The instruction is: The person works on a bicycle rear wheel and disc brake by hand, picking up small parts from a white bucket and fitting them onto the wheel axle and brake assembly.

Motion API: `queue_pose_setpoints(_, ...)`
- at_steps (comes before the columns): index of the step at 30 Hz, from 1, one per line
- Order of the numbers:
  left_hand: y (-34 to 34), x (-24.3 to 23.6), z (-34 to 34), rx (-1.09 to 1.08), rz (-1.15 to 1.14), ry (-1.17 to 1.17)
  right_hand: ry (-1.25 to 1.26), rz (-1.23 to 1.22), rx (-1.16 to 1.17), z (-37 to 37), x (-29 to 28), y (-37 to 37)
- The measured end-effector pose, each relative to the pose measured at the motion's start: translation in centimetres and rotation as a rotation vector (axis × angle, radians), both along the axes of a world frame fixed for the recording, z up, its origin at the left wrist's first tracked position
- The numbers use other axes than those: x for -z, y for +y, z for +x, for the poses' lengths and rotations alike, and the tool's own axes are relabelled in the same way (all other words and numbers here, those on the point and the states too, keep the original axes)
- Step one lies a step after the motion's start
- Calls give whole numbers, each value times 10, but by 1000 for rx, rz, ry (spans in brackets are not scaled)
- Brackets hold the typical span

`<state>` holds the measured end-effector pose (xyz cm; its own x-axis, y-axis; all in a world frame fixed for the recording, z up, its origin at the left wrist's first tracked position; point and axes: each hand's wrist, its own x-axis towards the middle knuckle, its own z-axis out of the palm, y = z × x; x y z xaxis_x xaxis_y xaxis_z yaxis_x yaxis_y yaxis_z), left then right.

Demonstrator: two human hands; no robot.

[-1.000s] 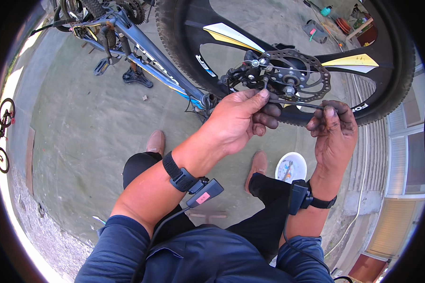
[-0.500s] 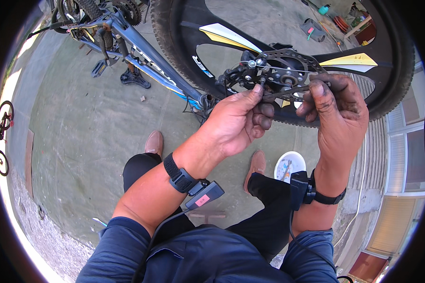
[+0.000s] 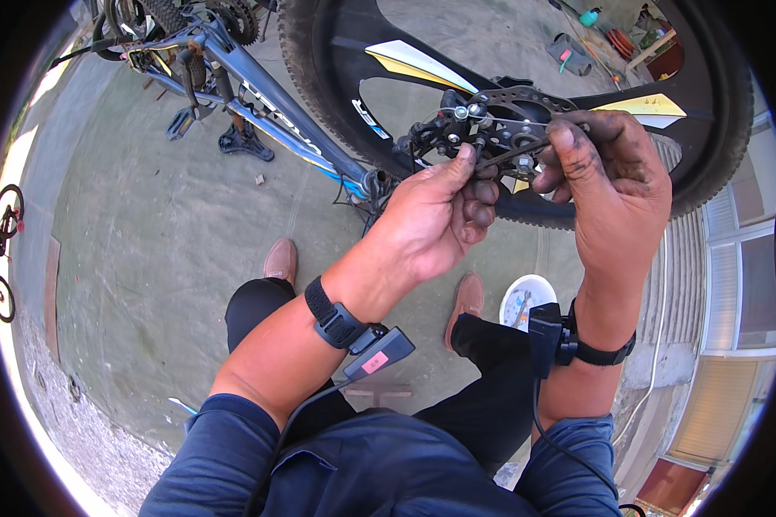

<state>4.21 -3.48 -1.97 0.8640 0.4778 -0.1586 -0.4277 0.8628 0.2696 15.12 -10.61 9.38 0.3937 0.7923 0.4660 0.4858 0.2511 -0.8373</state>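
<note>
Forearms (image 3: 276,362) enter from the lower edge, the left one slanting to the right, the right one nearly upright, each wrapped in a black strap (image 3: 334,326) below the wrist. The left hand (image 3: 431,211) is turned thumb uppermost, the thumb pointing up and away, the smudged fingers curled toward the palm; thumb and forefinger pinch one end of a slender dark rod (image 3: 513,153). The right hand (image 3: 616,177) leans inward, thumb pointing up, its bent, blackened fingers gripping the rod's other end. The rod slopes up from left to right between the two hands, in front of the disc brake rotor (image 3: 547,102) and just beside the brake caliper (image 3: 440,133) of the black-spoked bicycle wheel (image 3: 336,52). Whether its left tip touches the caliper I cannot tell, since the left hand hides it
</note>
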Motion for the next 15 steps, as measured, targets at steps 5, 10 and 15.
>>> queue_pose_setpoints(5, 0, 2, 0, -3, -16, -3, -60, -22, 24, 0, -2, 3)
queue_pose_setpoints(10, 1, 5, 0, -32, 77, 31, 72, -22, 94, 24, 16, -23)
queue_pose_setpoints(15, 1, 7, -3, -60, 177, 51, 150, -147, 155, 49, 61, -56)
